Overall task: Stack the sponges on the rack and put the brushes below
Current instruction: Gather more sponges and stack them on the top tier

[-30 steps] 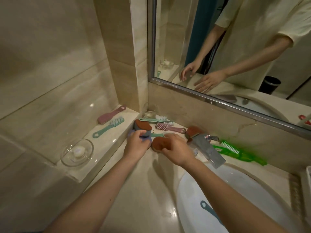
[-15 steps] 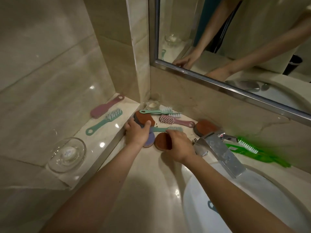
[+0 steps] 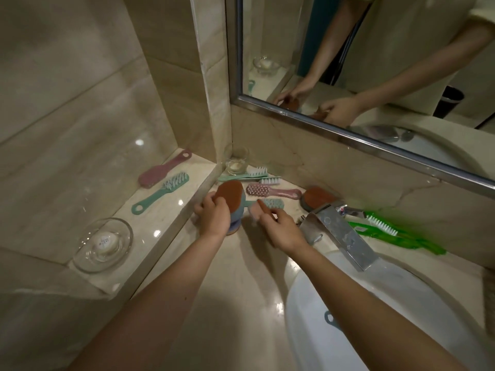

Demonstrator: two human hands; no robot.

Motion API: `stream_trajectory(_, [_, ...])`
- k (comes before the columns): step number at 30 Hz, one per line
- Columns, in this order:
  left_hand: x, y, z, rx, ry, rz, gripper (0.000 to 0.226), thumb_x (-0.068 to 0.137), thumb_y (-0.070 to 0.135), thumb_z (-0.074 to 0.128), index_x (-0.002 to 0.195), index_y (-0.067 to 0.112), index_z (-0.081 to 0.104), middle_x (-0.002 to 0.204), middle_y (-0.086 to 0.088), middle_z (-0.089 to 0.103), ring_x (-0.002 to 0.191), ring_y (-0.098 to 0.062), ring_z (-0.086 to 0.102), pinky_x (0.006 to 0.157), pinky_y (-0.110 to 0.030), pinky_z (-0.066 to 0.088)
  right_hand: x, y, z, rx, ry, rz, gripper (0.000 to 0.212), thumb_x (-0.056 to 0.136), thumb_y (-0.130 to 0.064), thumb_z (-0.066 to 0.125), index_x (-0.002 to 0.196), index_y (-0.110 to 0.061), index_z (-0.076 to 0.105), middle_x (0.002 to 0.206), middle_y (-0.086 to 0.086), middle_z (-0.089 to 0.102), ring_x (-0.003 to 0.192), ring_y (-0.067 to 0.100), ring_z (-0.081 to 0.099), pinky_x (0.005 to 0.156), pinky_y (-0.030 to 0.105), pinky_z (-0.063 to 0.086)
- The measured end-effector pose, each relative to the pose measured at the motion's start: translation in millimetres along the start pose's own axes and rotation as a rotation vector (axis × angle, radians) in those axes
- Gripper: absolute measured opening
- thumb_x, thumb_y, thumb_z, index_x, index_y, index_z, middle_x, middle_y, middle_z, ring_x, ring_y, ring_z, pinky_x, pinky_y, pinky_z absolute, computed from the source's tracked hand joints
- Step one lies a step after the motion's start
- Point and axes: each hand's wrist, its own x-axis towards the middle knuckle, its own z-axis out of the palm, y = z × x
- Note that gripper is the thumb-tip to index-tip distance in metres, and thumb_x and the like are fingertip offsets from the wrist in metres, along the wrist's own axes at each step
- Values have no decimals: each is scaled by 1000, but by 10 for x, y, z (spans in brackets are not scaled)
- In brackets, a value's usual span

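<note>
Left hand (image 3: 214, 218) grips stacked sponges (image 3: 232, 202) on edge, right hand (image 3: 280, 228) pinches pink sponge (image 3: 255, 211) just beside.

Glossy marble counter (image 3: 235, 277), brushed metal faucet (image 3: 340, 236)

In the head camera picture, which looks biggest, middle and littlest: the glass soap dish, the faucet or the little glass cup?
Largest to smallest:
1. faucet
2. glass soap dish, nearly alike, and nearer the camera
3. little glass cup
</note>
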Motion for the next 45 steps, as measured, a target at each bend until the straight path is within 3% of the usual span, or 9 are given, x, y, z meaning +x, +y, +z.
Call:
stream_trajectory(4, [-274,4,-49,-177,-114,-24,37,96,22,31,127,20,53,127,-15,53,106,-35,55,75,-45,56,-233,-100,-43,359,-11,24,50,92,-49,45,134,-24,46,104,-4,60,85,17,61,60,32,54])
stream_trajectory(6, [-460,47,-73,-262,-196,-41,36,97,21,30,128,22,49,116,-14,57,90,-31,57,48,-26,46,-395,-146,-82,457,-4,-2,40,96,-48,43,132,-31,46,110,-5,59,90,14,60,54,28,52])
stream_trajectory(8, [-634,110,-105,-292,-244,-13,39,97,20,30,131,27,47,109,-8,58,85,-29,58,43,-23,40,-587,-191,-146,524,28,-35,34,97,-48,43,128,-36,47,114,-5,59,94,14,60,55,28,52])
stream_trajectory(15, [-1361,467,-149,-349,-426,107,29,97,26,38,125,29,45,117,-6,54,104,-30,59,64,-34,52,-1241,-189,-587,614,188,-190,35,98,-42,44,132,-36,52,116,-4,64,92,13,63,55,25,51])
stream_trajectory(19, [-1834,664,-60,-315,-488,237,33,92,41,55,121,31,44,111,-1,55,93,-18,60,70,-35,56,-1587,-47,-941,641,268,-279,36,101,-35,42,133,-25,55,122,6,65,106,19,64,86,37,52])
stream_trajectory(26, [-2715,917,327,-339,-599,398,53,86,33,66,132,29,40,120,-5,59,100,-20,62,87,-45,56,-2190,367,-1708,664,383,-311,27,101,-38,40,116,-33,61,86,-11,71,70,2,68,51,16,49])
stream_trajectory(34, [-3772,1258,764,-382,-681,601,57,89,35,65,139,35,38,126,5,47,99,-6,52,71,-29,53,-2842,779,-2629,672,500,-311,28,98,-46,41,104,-32,64,90,-3,70,76,13,64,57,24,46])
stream_trajectory(39, [-4349,1389,958,-407,-647,767,58,90,41,63,141,33,39,134,4,49,113,-13,53,84,-33,54,-3214,984,-3108,662,549,-358,26,93,-42,43,85,-30,64,75,-5,67,65,11,62,47,21,47])
stream_trajectory(45, [-4939,1525,1149,-446,-645,877,62,90,42,62,146,29,39,138,5,51,120,-12,53,102,-41,47,-3642,1236,-3539,668,571,-480,25,93,-45,47,104,-34,66,87,-8,71,69,6,66,49,23,49])
